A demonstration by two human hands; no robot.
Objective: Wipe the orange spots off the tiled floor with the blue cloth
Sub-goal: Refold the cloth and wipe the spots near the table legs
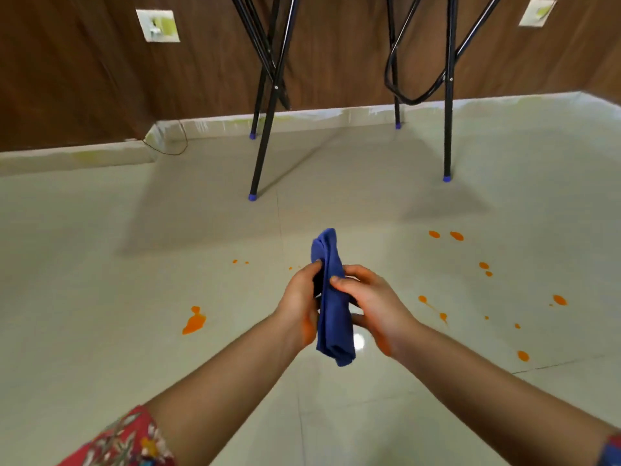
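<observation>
Above the pale tiled floor [100,264], both my hands hold a bunched blue cloth [331,297] upright in mid-air. My left hand [300,301] grips its left side and my right hand [373,304] grips its right side, thumb across the front. Orange spots dot the tiles: a large splash [194,322] at the left, tiny drops [235,261] ahead, and several spots at the right, among them a pair [445,235] farther off, a streak [431,307] beside my right hand and one near spot [523,355].
Black metal legs with blue feet [252,197] [446,178] stand on the floor ahead. A black cable loop [413,89] hangs between them. A brown wood-panelled wall [84,89] with a pale skirting runs behind, and a thin wire [174,149] trails at its corner.
</observation>
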